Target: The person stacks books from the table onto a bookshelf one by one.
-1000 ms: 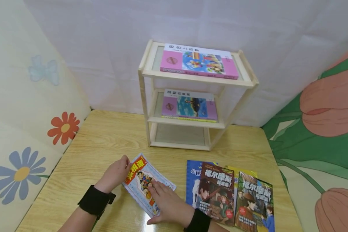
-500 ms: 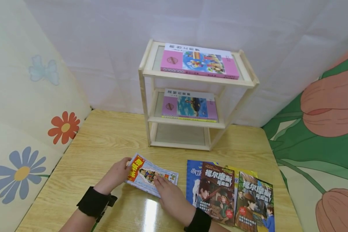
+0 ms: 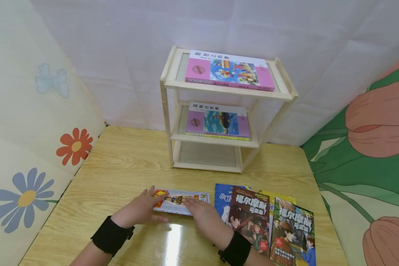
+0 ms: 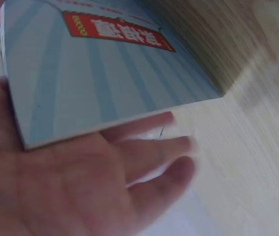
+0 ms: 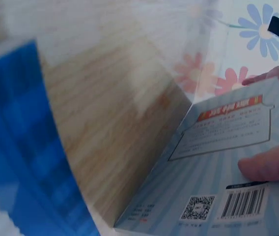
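Both hands are at a small light-blue comic book (image 3: pixel 177 200) with a red and yellow title block, turned lengthwise above the table. My left hand (image 3: pixel 137 210) touches its left end, fingers mostly straight and thumb extended below. In the left wrist view the back cover (image 4: pixel 95 78) lies over the palm, with fingers stretched past its edge. My right hand (image 3: pixel 212 223) grips the right end, fingers over the front cover. The right wrist view shows its thumb (image 5: pixel 262 164) against the back cover, near the barcode.
A three-tier wooden rack (image 3: pixel 206 169) stands behind, with pink-covered books (image 3: pixel 231 72) on top and more books (image 3: pixel 219 120) on its middle shelf. Right of the hands lie a blue book (image 3: pixel 223 199), a brown book (image 3: pixel 251 218) and a dark green book (image 3: pixel 292 229), overlapping others.
The comic book has turned from a slant to nearly level across the view and shifted right. My left fingers have gone from gripping its left edge to lying spread against it.
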A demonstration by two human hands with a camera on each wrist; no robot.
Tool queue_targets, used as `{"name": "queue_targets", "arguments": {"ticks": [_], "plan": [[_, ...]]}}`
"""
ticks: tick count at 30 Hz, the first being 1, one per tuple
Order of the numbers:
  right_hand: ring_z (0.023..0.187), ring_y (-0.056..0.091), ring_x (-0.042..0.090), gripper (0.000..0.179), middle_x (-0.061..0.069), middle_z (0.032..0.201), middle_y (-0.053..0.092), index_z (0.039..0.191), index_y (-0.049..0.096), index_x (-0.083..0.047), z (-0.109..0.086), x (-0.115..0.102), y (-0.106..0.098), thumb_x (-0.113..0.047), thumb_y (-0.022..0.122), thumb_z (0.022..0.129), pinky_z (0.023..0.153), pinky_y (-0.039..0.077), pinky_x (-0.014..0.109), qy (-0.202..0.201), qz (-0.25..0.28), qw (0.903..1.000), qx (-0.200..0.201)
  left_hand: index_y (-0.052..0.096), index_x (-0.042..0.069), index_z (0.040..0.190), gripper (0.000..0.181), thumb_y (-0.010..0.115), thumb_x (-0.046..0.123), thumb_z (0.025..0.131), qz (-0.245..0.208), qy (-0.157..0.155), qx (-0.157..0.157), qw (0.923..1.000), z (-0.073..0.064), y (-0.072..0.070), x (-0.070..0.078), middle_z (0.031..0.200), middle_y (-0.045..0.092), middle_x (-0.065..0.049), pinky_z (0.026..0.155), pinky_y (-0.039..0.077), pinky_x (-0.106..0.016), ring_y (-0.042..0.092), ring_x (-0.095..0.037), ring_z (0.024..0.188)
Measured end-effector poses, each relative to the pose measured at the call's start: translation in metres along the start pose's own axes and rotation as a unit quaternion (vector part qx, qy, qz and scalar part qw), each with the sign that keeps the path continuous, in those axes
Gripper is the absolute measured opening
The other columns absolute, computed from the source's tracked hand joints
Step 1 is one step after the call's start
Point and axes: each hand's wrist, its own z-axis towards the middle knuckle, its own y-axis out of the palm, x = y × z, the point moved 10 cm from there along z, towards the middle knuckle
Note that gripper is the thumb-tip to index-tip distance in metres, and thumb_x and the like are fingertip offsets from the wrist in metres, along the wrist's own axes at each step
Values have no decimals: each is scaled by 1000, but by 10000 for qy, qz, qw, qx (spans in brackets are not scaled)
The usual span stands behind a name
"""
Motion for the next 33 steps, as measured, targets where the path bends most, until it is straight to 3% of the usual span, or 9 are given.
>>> {"name": "queue_targets", "arguments": {"ticks": [3, 7, 10, 13, 16, 25, 30, 33], "plan": [[122, 56, 20, 66, 6, 137, 54, 136, 51, -11, 0, 1, -3, 16, 55, 77, 98, 47, 34, -58, -72, 9999, -51, 51, 10, 137, 80, 75, 49, 72, 507, 301, 136, 9982, 1, 2, 9, 139, 40, -34, 97, 35, -67, 33, -55, 129], [120, 57, 19, 57, 6, 136, 55, 135, 53, -12, 0, 1, -6, 11, 56, 82, 96, 49, 33, -162, -151, 9998, -29, 57, 2, 129, 61, 76, 30, 78, 981, 706, 461, 9916, 2, 4, 24, 127, 56, -29, 89, 47, -54, 55, -45, 114], [119, 57, 19, 55, 5, 134, 56, 134, 54, -12, 0, 3, -6, 9, 57, 83, 96, 49, 33, -186, -121, 9998, -14, 62, 0, 122, 42, 70, 9, 81, 1482, 886, 946, 9804, 3, 2, 34, 118, 64, -23, 75, 55, -44, 65, -37, 98], [119, 58, 18, 55, 4, 133, 57, 133, 55, -12, 2, 7, -5, 9, 57, 82, 96, 49, 33, -157, 24, 9999, -41, 66, 6, 119, 41, 64, -6, 79, 1785, 915, 1334, 9706, 4, -1, 40, 112, 68, -14, 68, 56, -38, 67, -29, 94], [118, 58, 18, 56, 4, 132, 59, 133, 56, -12, 2, 9, -6, 10, 58, 81, 95, 50, 33, -133, 192, 9997, -60, 68, 11, 118, 46, 63, -10, 77, 1870, 912, 1531, 9661, 4, -3, 43, 109, 70, -10, 63, 56, -35, 69, -25, 91], [116, 59, 18, 53, 3, 130, 60, 133, 55, -13, 2, 16, -11, 8, 55, 84, 93, 51, 33, -38, 4, 9999, -167, 69, 15, 115, 46, 68, -8, 74, 1807, 786, 1566, 9678, 7, -6, 44, 100, 72, -7, 59, 55, -34, 69, -23, 81], [115, 60, 19, 49, 2, 129, 61, 131, 57, -16, 0, 26, -14, 6, 56, 88, 92, 51, 34, 236, -132, 9983, -519, 69, 16, 116, 48, 68, -8, 75, 1754, 803, 1618, 9678, 7, -8, 47, 98, 73, -5, 58, 55, -30, 69, -21, 80], [116, 59, 19, 50, 2, 130, 60, 132, 57, -16, -2, 30, -18, 8, 57, 87, 93, 51, 35, 330, -28, 9968, -730, 69, 15, 115, 48, 68, -10, 73, 1748, 934, 1844, 9626, 6, -13, 52, 100, 73, -5, 61, 56, -31, 69, -21, 85]]}}
